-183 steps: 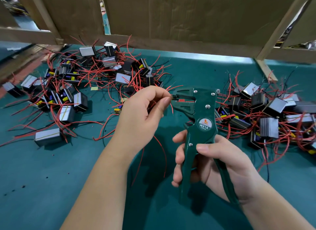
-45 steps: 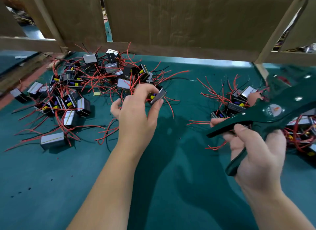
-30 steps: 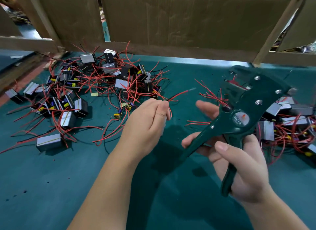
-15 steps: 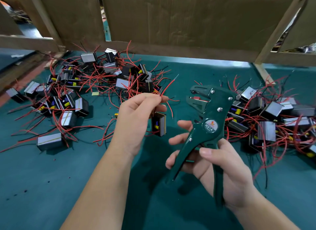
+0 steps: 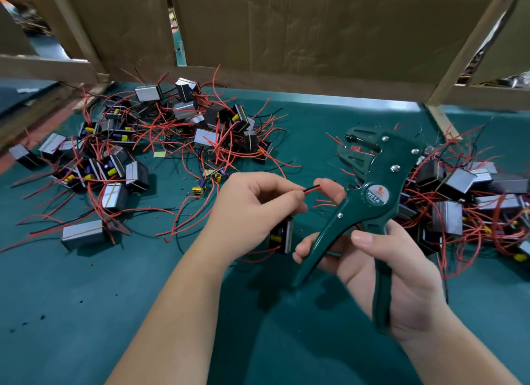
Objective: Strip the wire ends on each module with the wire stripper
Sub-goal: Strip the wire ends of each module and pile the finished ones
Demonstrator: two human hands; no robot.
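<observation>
Teal mat (image 5: 86,313), cardboard wall (image 5: 286,35) behind, module piles (image 5: 177,132) flanking

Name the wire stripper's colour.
The wire stripper is dark green; the head view shows it.

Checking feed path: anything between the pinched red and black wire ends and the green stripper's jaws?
Only the index fingertip of the right hand, at the red and black wire ends pinched by the left hand. The green wire stripper has its jaws open up and right of them; that gap looks clear.
</observation>
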